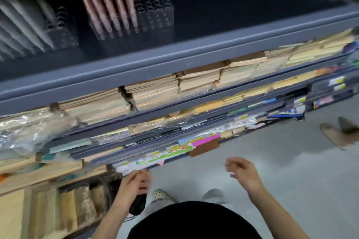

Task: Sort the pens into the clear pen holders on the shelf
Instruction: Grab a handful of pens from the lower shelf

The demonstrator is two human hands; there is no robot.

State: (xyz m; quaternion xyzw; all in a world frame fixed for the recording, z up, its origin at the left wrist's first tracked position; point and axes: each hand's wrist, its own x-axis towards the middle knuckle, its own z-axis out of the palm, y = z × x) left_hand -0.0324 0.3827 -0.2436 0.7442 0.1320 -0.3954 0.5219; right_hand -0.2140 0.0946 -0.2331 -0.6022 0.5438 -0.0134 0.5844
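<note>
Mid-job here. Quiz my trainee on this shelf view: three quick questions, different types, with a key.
1. True or false: the right hand holds no pen.
2. What colour are the pens in the clear holder on the right: A grey, B pinkish-brown, C blue?
3. Fill in: the grey pens stand to the ___ of the pinkish-brown pens.
Key: 1 true; 2 B; 3 left.

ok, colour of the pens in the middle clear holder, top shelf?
Rose-brown pens, best seen in the head view; motion blur softens the shade.
</note>
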